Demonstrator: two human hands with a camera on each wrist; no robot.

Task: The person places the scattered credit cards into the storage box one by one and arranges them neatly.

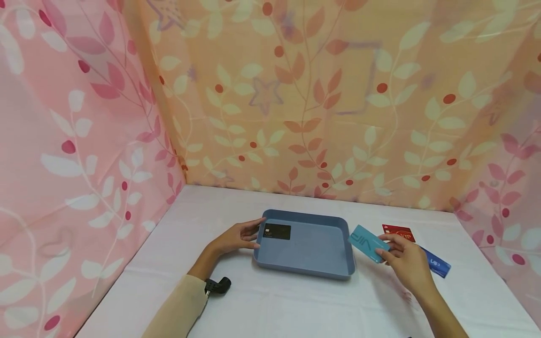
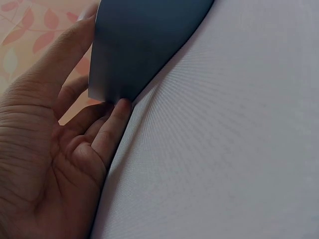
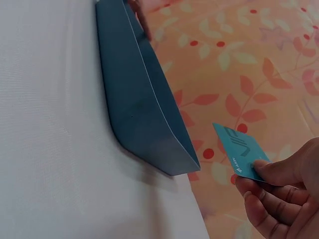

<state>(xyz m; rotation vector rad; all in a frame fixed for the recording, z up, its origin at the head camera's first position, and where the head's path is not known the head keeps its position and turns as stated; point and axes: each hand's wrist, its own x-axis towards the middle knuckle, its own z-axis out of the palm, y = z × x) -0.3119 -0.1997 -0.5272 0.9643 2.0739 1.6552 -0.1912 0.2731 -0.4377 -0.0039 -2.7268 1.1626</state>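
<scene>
Light-blue rectangular card [image 1: 367, 243], held just right of the blue-grey rectangular tray [image 1: 313, 249], aims its long axis slantwise at the tray's right wall. Left of the tray, the left hand [image 1: 235, 237] touches that end with fingers parted, gripping nothing. Right of the tray, the right hand [image 1: 406, 263], nearer the card, pinches its outer end between thumb and fingers.

The head view looks forward and down; both wrist views, nearer, share the blue tray [image 1: 310, 251].
</scene>
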